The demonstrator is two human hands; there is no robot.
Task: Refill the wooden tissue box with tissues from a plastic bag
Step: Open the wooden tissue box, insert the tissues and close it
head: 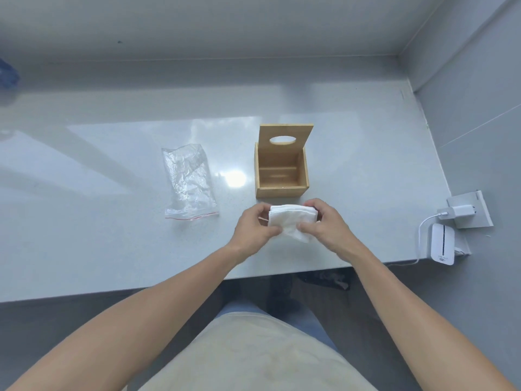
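A white stack of folded tissues (pixel 291 220) is held between both hands just above the counter, near its front edge. My left hand (pixel 253 227) grips its left side and my right hand (pixel 324 224) grips its right side. Directly behind the tissues stands the wooden tissue box (pixel 282 190), its inside bare, with its lid (pixel 286 136) tipped up at the back showing an oval slot. To the left lies the clear plastic bag (pixel 189 182), flat and crumpled, with a red zip strip at its near end.
The pale counter (pixel 112 235) runs to a wall at the back and the right. At the right front corner sit a white charger (pixel 459 211) plugged into a socket plate, and a white device (pixel 442 244) with a cable. A blue object (pixel 8 73) sits far left.
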